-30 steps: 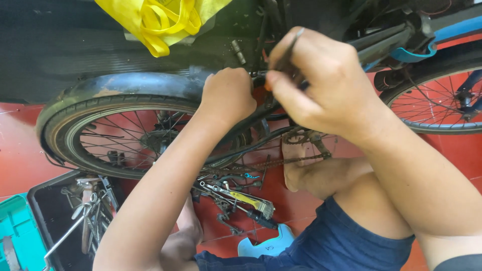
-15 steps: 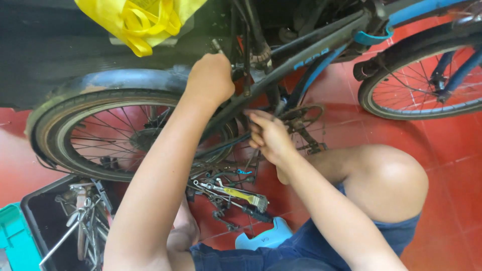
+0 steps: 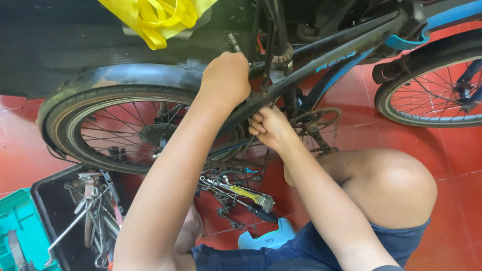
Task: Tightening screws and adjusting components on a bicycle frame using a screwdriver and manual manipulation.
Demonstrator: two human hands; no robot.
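Bicycle frame (image 3: pixel 321 62) stood across the red floor (image 3: pixel 452 150). The left hand (image 3: pixel 226 78) was closed in a fist around a tool (image 3: pixel 234 42) above the frame tube; the right hand (image 3: pixel 271 128), fingers curled tight, gripped beneath it near the chainring (image 3: pixel 314 120). The rear wheel (image 3: pixel 130 130), scattered wrenches (image 3: pixel 236 193) and a black tray (image 3: pixel 55 211) lay close by.

A yellow plastic bag (image 3: pixel 155 17) hangs at the top of the frame, left of the middle, soft and crumpled with looped handles. Blue letters (image 3: pixel 329 65) run along the dark bike frame (image 3: pixel 301 70) at upper right.
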